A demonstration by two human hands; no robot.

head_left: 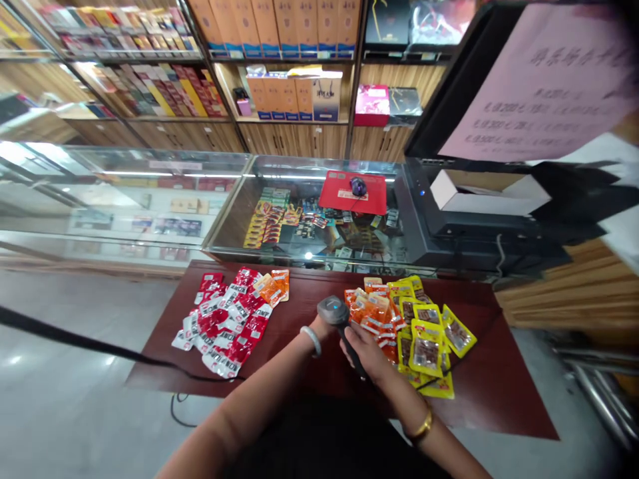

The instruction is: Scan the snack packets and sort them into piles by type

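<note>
My right hand (368, 351) is wrapped around the handle of a dark grey barcode scanner (333, 309), held over the middle of the brown table (302, 362). Just behind the scanner's head is my left hand (323, 328), its fingers hidden from view. Close to the right hand lies a pile of orange snack packets (373, 313). Yellow snack packets (426, 346) overlap beside them. Red and white packets (234, 322) form a heap on the left, with a few orange packets (273, 287) at its upper right edge.
Beyond the table stands a glass display counter (229, 206), carrying a red mat (329, 193) with a mouse (358, 186). At right are a monitor (429, 113) with a pink paper sheet and an open white box (489, 193). A black cord (100, 346) crosses the left side.
</note>
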